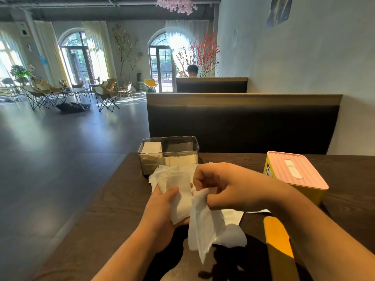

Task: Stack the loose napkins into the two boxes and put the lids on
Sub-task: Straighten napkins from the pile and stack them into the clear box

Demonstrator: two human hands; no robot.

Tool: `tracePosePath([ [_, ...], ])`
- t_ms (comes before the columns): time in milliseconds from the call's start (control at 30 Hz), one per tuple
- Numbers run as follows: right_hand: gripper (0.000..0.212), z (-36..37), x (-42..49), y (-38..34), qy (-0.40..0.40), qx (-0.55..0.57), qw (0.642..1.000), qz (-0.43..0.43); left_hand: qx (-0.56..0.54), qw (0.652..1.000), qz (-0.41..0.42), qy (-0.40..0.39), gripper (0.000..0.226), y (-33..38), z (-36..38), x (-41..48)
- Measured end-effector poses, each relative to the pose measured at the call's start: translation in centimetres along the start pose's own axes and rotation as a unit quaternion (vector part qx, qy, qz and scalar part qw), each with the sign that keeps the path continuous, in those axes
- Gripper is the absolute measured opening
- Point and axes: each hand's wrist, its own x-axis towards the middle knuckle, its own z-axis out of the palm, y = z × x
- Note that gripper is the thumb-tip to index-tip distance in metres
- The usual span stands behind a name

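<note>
Here, left hand (162, 207) gripping napkin stack (178, 179), right hand (227, 185) pinching one napkin (203, 226), two boxes (168, 153) (304, 192), one lidded

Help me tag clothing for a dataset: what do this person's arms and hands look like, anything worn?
Both arms are bare: no sleeves show on the left forearm or right forearm up to the picture's edge. The left hand and right hand wear no gloves, and no watch, bracelet or ring is visible on wrists or fingers.
</note>
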Motion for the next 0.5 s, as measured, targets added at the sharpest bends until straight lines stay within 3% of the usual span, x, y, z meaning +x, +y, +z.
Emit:
tracePosePath([
  [100, 0.034, 0.2, 0.1, 0.1, -0.018, 0.017, 1.000, -0.003, 0.034, 0.998, -0.008, -0.054, 0.037, -0.1, 0.2, -0.5],
  [233, 0.023, 1.2, 0.8, -0.2, 0.021, -0.039, 0.999, -0.012, 0.043, 0.992, -0.028, -0.113, 0.049, -0.1, 0.6, -1.2],
  [300, 0.021, 1.7, 1.3, 0.1, 0.052, -0.038, 0.998, -0.008, 0.022, 0.991, -0.064, -0.119, 0.061, -0.1, 0.8, -1.6],
  [400, 0.025, 2.3, 2.0, 0.9, 0.089, -0.018, 0.995, 0.029, -0.024, 0.983, -0.144, -0.112, 0.057, 0.2, 0.9, -1.6],
  [500, 0.036, 2.8, 2.6, 1.4, 0.129, -0.030, 0.991, 0.032, -0.048, 0.980, -0.150, -0.118, 0.067, 0.1, 0.2, -1.2],
])
